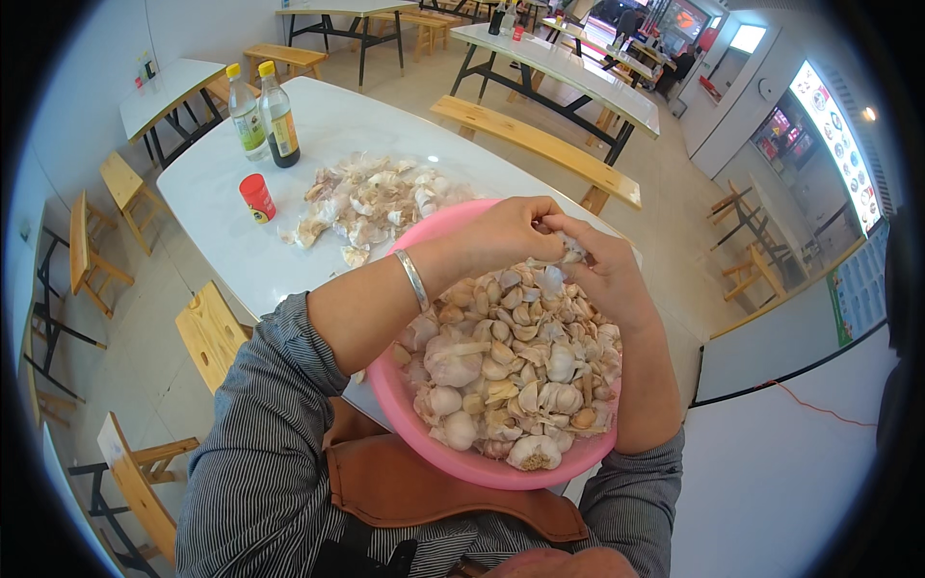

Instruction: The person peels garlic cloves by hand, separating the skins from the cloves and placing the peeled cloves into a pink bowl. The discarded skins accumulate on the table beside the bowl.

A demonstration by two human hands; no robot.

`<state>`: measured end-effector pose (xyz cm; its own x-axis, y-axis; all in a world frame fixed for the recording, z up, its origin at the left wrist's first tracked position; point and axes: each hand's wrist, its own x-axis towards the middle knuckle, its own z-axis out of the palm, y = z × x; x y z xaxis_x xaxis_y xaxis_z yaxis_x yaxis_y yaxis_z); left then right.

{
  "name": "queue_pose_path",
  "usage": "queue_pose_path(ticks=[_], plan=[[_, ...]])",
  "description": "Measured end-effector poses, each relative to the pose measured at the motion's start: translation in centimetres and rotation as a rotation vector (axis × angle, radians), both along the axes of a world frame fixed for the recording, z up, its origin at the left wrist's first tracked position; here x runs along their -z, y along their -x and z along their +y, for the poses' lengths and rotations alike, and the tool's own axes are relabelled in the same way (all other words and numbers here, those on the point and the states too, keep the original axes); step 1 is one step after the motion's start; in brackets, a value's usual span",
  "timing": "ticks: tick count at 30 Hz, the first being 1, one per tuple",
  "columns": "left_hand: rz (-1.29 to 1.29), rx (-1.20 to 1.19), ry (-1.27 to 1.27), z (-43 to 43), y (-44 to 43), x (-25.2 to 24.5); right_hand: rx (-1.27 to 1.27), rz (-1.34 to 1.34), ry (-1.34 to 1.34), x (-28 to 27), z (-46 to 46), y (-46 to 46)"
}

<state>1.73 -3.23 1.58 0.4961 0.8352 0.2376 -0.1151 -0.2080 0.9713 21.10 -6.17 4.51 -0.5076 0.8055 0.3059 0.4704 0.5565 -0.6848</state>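
Note:
A pink plastic basin (433,462) holds many garlic cloves (517,318) and whole garlic bulbs (454,357). Over its far side my left hand (517,230) and my right hand (600,264) meet, fingers closed around a piece of garlic (573,249) with whitish skin. The fingers hide part of that piece. A silver bracelet (412,280) circles my left wrist. Just beyond the basin, a heap of garlic skins (368,199) lies on the white table (209,195).
At the table's far left stand two yellow-capped bottles (249,119), (280,123) and a red-topped container (257,199). A wooden stool (211,336) is at the left edge, a wooden bench (538,144) beyond the table. Farther off are more tables and a person (679,66).

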Motion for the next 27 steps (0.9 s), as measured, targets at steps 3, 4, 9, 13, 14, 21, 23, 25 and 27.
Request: queue_pose_path(ticks=[3, 4, 9, 13, 14, 21, 23, 25, 27], plan=[[0.09, -0.034, -0.051, 0.09, 0.1, 0.14, 0.021, -0.021, 0.039, -0.03, -0.06, -0.16], [0.075, -0.029, -0.038, 0.12, 0.13, 0.2, 0.031, -0.017, 0.05, -0.06, -0.08, -0.22], [-0.086, 0.011, 0.114, 0.19, 0.05, 0.11, -0.019, 0.045, 0.067, -0.12, -0.02, -0.36], [-0.022, 0.001, 0.073, 0.04, 0.09, -0.04, -0.017, -0.01, 0.085, 0.09, 0.03, -0.44], [-0.002, 0.003, 0.067, 0.03, 0.13, -0.07, -0.041, -0.008, 0.074, 0.19, 0.03, -0.41], [-0.064, -0.002, 0.08, -0.02, 0.02, -0.04, -0.07, 0.053, 0.09, 0.11, 0.1, -0.35], [-0.14, 0.017, 0.105, 0.05, -0.08, -0.02, -0.06, 0.103, 0.067, 0.02, 0.0, -0.3], [-0.136, 0.044, 0.12, 0.16, -0.09, 0.01, -0.03, 0.174, 0.091, 0.05, -0.12, -0.3], [-0.061, 0.073, 0.133, 0.21, 0.14, 0.13, 0.005, 0.255, 0.235, 0.18, -0.05, -0.35]])
